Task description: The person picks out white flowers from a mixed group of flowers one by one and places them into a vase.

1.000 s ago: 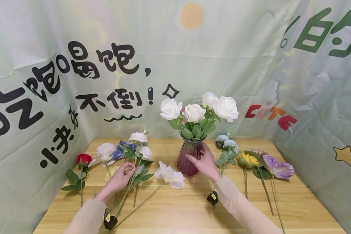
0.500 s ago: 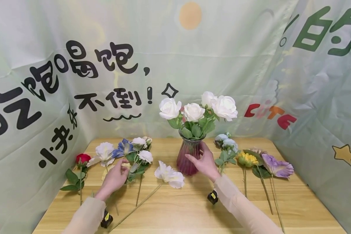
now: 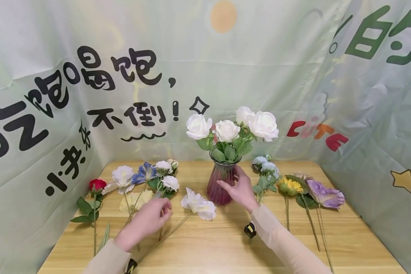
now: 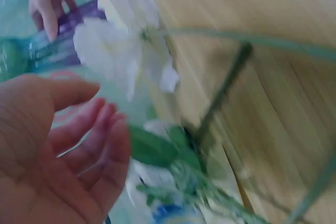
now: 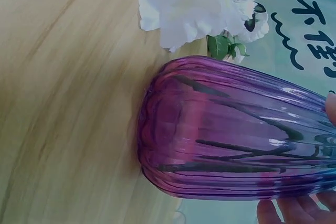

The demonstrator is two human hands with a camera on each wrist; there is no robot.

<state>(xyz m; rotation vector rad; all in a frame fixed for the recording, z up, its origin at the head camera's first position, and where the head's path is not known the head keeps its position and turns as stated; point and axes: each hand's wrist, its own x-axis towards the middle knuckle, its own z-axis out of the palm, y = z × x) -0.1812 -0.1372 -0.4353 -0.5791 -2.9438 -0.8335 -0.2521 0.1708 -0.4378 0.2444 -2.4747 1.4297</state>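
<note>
My right hand grips the ribbed purple glass vase, thumb on the near side and fingers round the right. Several white roses with green leaves stand in it, and their dark stems show through the glass in the right wrist view. My left hand hovers over the left part of the table with loosely bent fingers and nothing between them, as the left wrist view shows. Right of it lies a white broad-petalled flower on a long stem. Behind it lies a spray of small white blooms.
On the left lie a red rose, a white flower, a blue flower and a pale yellow flower. On the right lie a pale blue spray, a yellow flower and a purple flower. Printed cloth hangs behind.
My left hand has put the white spray down at the back left, let it go, and moved right and nearer. The right hand stays on the vase.
</note>
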